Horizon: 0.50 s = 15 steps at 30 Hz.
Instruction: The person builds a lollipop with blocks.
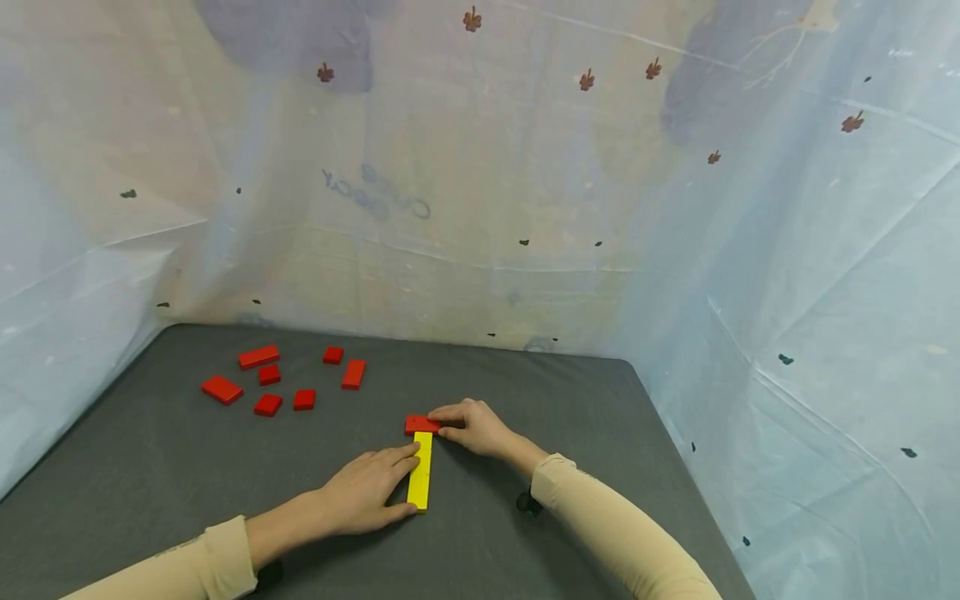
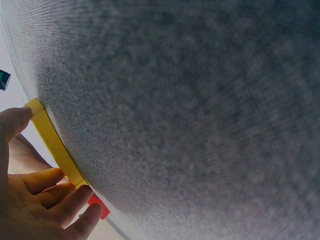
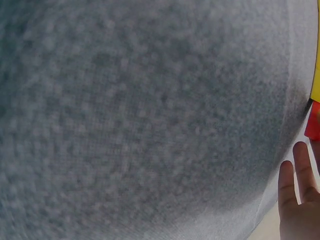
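Lower centre: left hand (image 1: 366, 490) spread along yellow bar (image 1: 422, 477) | right hand (image 1: 482, 428) apparently pinching red block (image 1: 415, 424) | uneven push could skew both

Lettering (image 1: 362, 197) on the backdrop (image 1: 480, 167), apparently mirrored, is too faint to read

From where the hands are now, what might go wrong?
The right hand pinches the red block at the far end of the yellow strip; a nudge could knock the strip askew. The left hand touches the strip, so uneven pressure might turn it. The right hand partly covers the block, so a misalignment could go unnoticed.
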Motion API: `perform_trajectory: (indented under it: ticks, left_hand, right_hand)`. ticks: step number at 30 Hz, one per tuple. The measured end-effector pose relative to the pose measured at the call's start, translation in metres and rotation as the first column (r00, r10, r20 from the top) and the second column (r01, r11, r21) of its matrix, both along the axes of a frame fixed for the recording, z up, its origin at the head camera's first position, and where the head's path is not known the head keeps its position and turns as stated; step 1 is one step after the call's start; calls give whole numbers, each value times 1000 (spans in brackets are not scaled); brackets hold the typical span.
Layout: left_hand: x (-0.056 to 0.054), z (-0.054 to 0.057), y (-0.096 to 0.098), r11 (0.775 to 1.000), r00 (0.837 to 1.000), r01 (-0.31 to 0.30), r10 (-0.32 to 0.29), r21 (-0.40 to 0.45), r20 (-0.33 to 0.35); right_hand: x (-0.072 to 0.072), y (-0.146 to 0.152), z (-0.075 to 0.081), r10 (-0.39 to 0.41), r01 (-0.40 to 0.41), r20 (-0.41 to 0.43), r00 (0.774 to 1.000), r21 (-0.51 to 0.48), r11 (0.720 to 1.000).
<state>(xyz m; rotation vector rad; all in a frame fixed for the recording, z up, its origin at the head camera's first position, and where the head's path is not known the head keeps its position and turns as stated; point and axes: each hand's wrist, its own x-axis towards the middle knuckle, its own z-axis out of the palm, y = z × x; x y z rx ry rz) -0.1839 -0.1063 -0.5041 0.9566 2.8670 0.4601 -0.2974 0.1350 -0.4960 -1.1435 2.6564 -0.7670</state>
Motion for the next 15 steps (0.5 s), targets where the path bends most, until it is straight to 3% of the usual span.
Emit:
perform_trajectory:
  ticks: [15]
  left_hand:
    - [0,-2,-1,1000,1000,-1,1,2,5]
  right_hand:
    - [2,1,0,0,1,-20,1000,37,999]
